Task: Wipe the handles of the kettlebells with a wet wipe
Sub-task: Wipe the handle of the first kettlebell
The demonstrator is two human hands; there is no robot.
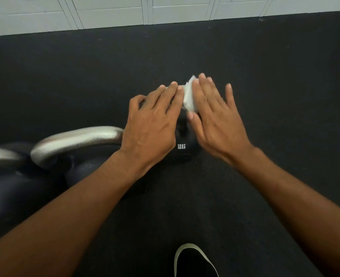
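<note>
Being pinched round handle [183, 86] by right hand [215, 116]: wet wipe [189, 98]. Left hand [153, 124] being rested on handle, fingers [170, 92] straight. 12KG kettlebell [185, 150] standing upright on floor [265, 86], handle up, long axis seemingly left-right.

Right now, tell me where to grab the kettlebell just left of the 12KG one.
Take the kettlebell by the top of its silver handle, from above: the arch stands upright and bare, with an open gap beneath for fingers.

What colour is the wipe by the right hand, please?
The wipe is white, clearest in the head view.
</note>
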